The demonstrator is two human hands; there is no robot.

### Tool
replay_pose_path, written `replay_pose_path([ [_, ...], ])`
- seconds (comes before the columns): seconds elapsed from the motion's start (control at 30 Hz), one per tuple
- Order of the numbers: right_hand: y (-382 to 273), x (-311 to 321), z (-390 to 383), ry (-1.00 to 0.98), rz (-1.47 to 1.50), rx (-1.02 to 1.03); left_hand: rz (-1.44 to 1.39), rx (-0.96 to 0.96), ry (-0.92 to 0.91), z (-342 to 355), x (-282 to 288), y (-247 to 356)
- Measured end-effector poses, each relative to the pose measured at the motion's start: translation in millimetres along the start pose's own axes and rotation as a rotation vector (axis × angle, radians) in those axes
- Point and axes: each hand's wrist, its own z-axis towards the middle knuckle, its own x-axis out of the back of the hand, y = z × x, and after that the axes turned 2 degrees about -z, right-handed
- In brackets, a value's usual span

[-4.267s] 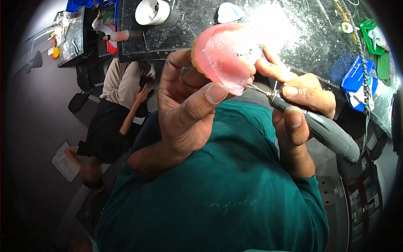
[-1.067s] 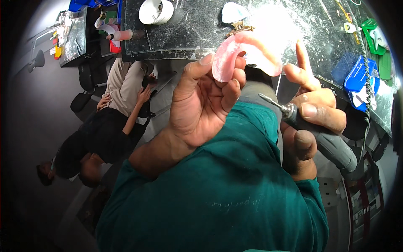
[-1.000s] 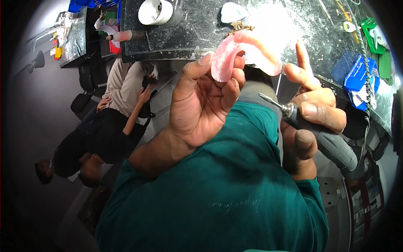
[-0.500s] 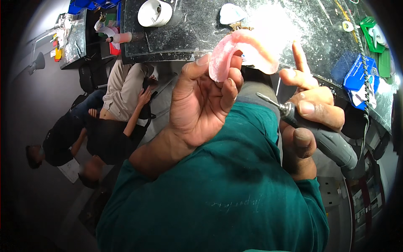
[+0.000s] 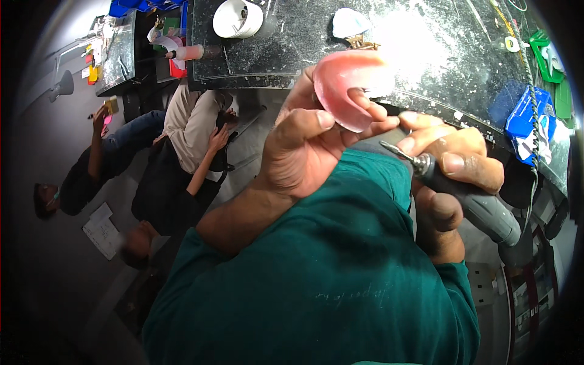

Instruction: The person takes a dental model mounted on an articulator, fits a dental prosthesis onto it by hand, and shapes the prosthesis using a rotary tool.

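Observation:
My left hand (image 5: 307, 137) is closed on a pink, horseshoe-shaped denture base (image 5: 334, 79), thumb on its near side and fingers behind and under it. A dark grey rotary handpiece (image 5: 477, 204) lies in my right hand (image 5: 456, 152), wrapped by thumb and fingers. Its metal bur (image 5: 394, 148) points up and left, a little below the denture base and apart from it. The right fingertips come close to the left fingertips. Strong light washes out the right end of the denture base.
Beyond my hands is a dusty dark workbench (image 5: 292, 55) with a white cup (image 5: 238, 18), a pale plaster cast on a brass-coloured frame (image 5: 351, 23) and a pink bottle (image 5: 187, 53). Blue trays (image 5: 528, 118) and a twisted cord (image 5: 535, 121) are at right. Two people (image 5: 176, 164) sit at left.
The denture base has turned to show its smooth broad face. My right index finger has come down toward the left fingertips. One person at left has raised a hand holding a brush-like thing.

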Motion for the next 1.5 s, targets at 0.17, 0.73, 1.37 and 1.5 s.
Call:
replay_pose_path([
  [0.17,2.7,-5.5,3.2,0.015,0.097,0.017,0.294,-0.165,-0.102,5.8,8.9,-1.2],
  [0.73,-12.1,-7.0,-3.2,-0.034,-0.033,-0.143,0.821,-0.443,-0.368,4.7,36.8,11.8],
  [1.37,-7.8,-3.0,2.4,-0.081,-0.065,-0.013,0.994,-0.677,-0.597,15.7,24.4,15.2],
  [1.5,-7.1,-0.9,2.8,-0.110,-0.138,-0.020,1.004,-0.696,-0.621,17.2,27.0,14.5],
])
